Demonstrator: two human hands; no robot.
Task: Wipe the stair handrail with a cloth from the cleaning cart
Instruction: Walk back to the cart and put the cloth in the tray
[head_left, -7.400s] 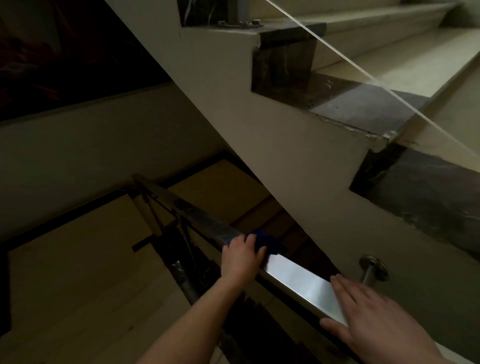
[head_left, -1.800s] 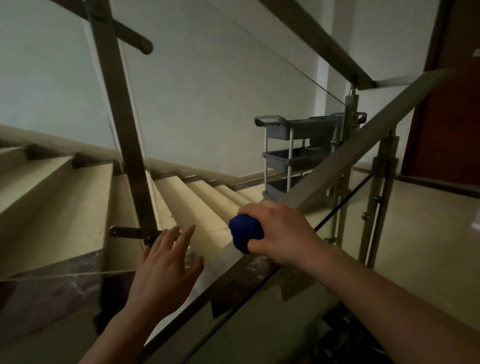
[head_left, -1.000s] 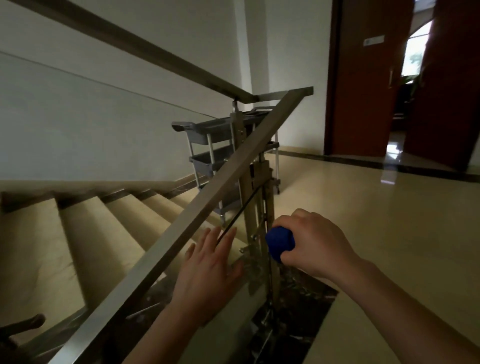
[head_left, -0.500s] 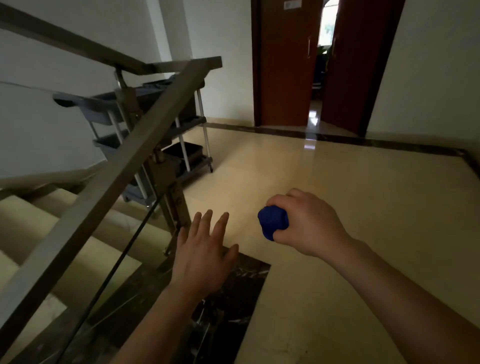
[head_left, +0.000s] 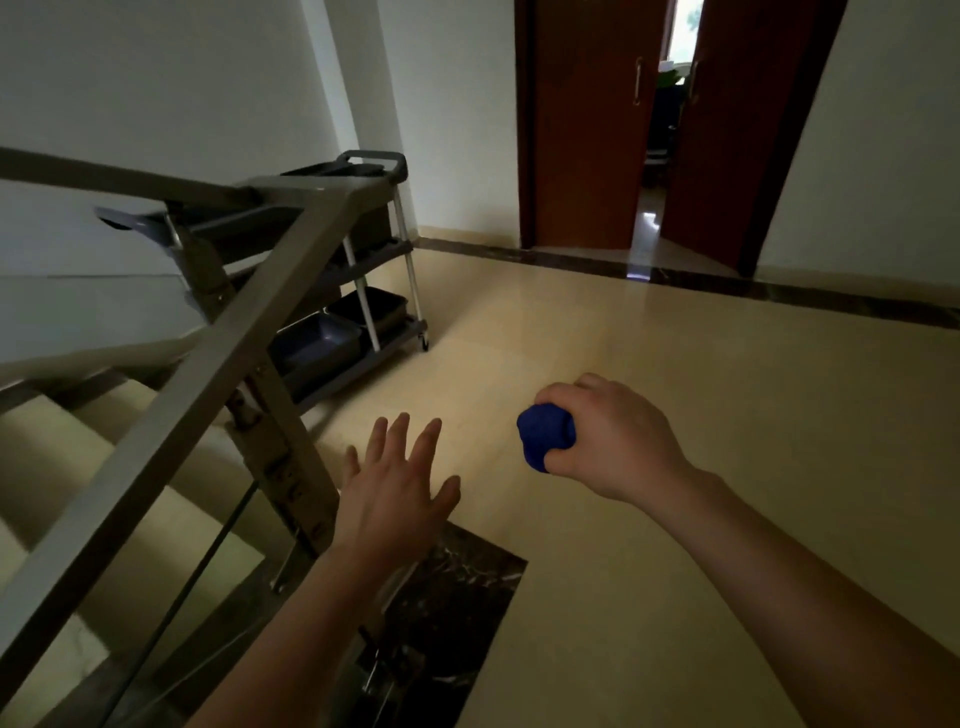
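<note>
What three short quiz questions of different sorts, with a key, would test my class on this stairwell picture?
1. True or false: the right hand is closed around a blue cloth.
2. Which describes the left hand? A) gripping the handrail B) open, fingers spread, holding nothing C) pushing the cart
3. Fill in: the cart stands on the landing floor beyond the railing, near the white ____.

Key: 1 true; 2 B; 3 wall.
</note>
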